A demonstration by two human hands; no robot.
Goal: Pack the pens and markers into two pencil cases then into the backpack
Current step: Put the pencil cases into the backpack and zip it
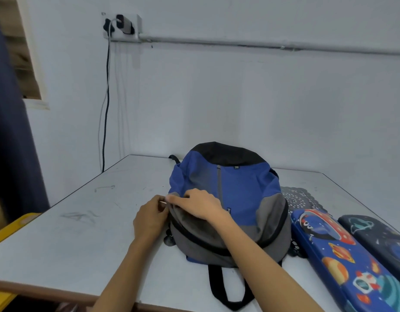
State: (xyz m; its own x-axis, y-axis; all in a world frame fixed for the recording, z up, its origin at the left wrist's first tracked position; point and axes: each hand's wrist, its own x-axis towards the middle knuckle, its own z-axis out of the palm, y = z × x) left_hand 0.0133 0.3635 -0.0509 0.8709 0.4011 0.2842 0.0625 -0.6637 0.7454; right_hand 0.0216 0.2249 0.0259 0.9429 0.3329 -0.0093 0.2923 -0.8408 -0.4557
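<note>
Blue-and-grey backpack (235,194) lies on the desk (82,233). Left hand (149,218) pinches what appears to be the zipper pull (163,202); right hand (199,204) grips the adjacent fabric. Blue pencil case (343,251) and dark pencil case (383,239) lie closed just right of it.

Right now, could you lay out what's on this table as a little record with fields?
table: pale grey, against a wall
backpack: blue, grey and black, lying mid-table; a dark lacy mat shows at its right
left hand: pinches a small pale tab at the backpack's zip edge
right hand: grips the backpack's fabric beside it
blue pencil case: closed, planet print, right of the backpack
dark pencil case: closed, right of the blue one
</note>
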